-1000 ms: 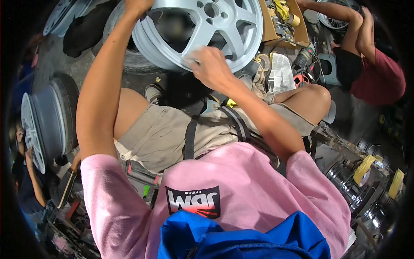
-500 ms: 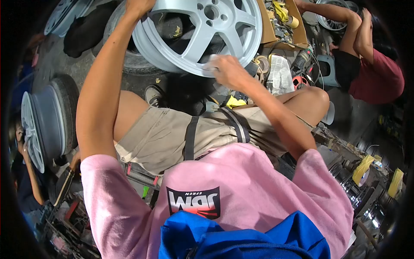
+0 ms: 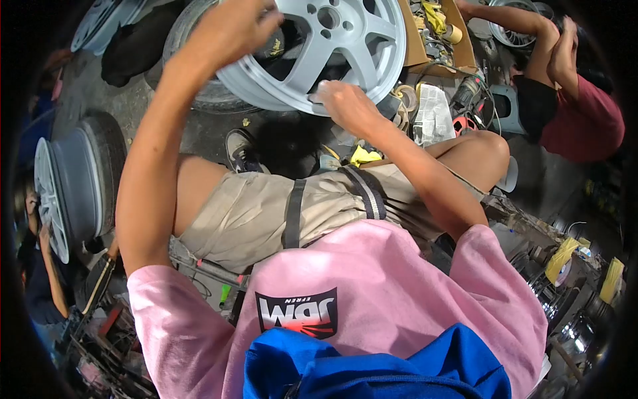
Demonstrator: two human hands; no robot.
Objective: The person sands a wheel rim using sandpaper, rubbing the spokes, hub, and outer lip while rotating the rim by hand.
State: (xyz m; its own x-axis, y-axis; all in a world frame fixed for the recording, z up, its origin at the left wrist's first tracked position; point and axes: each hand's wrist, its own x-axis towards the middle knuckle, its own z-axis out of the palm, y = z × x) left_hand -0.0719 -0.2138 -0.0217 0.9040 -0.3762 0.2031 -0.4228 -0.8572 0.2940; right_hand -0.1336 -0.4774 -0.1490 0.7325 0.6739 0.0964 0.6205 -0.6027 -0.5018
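A light grey spoked wheel rim (image 3: 319, 56) stands tilted before me at the top of the view. My right hand (image 3: 349, 106) is closed on a small whitish piece (image 3: 323, 90), perhaps cloth or folded paper, and holds it against the rim's near edge. Motion blurs my left hand (image 3: 242, 30), which is in front of the rim's left side. Its fingers look loosely bent and apart, with nothing visible in them. Behind the rim, on the floor, lies a tyre (image 3: 219, 96).
At the left stands another grey wheel with a tyre (image 3: 80, 179), another person's hands beside it. A cardboard box of supplies (image 3: 442, 36), newspaper (image 3: 433, 116) and a power tool (image 3: 465, 93) lie to the right. Another person (image 3: 575, 120) sits at the far right.
My left hand has come off the rim's upper left edge and moved right and down, across its face. My right hand has shifted slightly along the near edge. The rim has tilted slightly.
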